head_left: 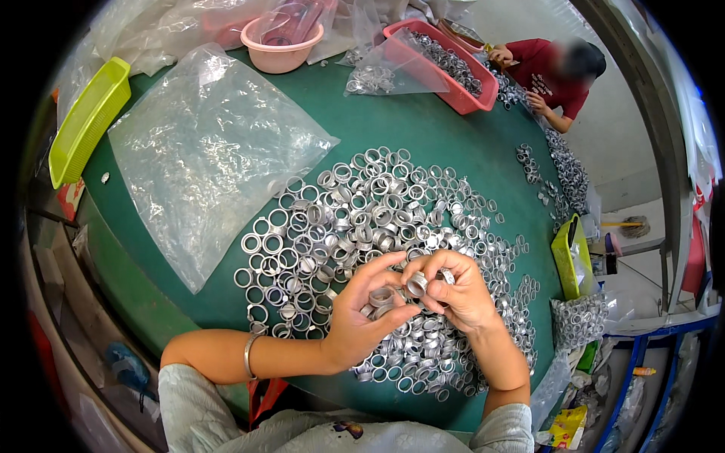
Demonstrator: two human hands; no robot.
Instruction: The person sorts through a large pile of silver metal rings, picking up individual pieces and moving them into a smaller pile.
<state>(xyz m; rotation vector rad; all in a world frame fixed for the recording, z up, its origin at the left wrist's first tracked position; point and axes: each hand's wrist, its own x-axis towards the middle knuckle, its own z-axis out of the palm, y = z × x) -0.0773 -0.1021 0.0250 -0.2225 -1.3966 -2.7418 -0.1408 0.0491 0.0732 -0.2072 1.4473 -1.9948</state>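
Observation:
Silver metal rings (pixel 302 245) lie in a wide, loose heap on the green table (pixel 302 109), right under both hands. My left hand (pixel 362 306) is cupped, with a few metal rings (pixel 381 297) resting against its palm and curled fingers. Between the thumb and fingers of my right hand (pixel 464 294) a single metal ring (pixel 417 284) is pinched and tilted. Another ring (pixel 447 276) shows by the right fingers. The hands are close together, fingertips nearly meeting, above the heap.
A large clear plastic bag (pixel 204 151) lies flat at the left. Beyond stand a yellow-green basket (pixel 91 121), a pink basin (pixel 276 54) and a pink crate of rings (pixel 461 98). A co-worker in a red shirt (pixel 547 75) handles rings at the far right. A filled bag (pixel 580 321) sits near right.

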